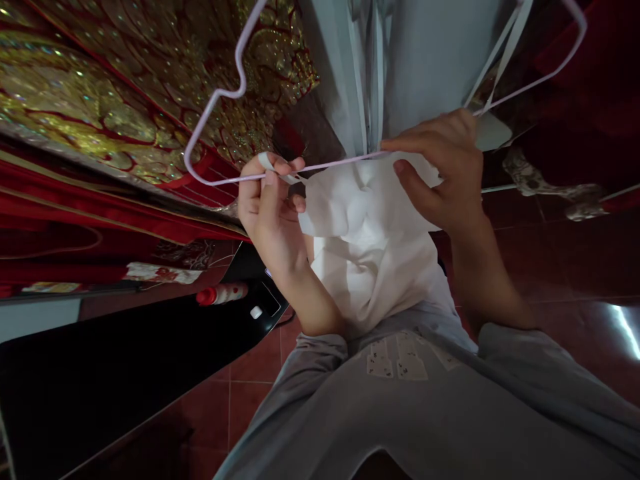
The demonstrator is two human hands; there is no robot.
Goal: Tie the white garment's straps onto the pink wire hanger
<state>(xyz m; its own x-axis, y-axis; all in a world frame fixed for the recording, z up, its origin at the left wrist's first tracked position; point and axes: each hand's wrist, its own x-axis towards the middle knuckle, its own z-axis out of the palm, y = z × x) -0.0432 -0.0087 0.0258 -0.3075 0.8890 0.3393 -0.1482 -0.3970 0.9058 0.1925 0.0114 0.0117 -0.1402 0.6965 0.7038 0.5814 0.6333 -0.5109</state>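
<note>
A pale pink hanger (216,100) spans the upper middle, its bottom bar running between both hands. My left hand (275,207) pinches the bar, with a white strap looped over its fingers. On the right, my right hand (445,167) rests at the bar, index finger stretched along it and thumb apart; its other fingers are partly hidden behind. White straps cross the hanger bar just beyond this hand. A white cloth (370,207) hangs below the bar between the hands, and a pale grey-white garment (425,53) lies behind the hanger.
Red and gold sequined garments (125,87) hang at the left. A black table (150,353) at lower left holds a red-capped bottle (223,293), a phone (266,299) and a small white case (256,312). Dark red clothing (595,100) hangs at the right above red floor tiles (540,260).
</note>
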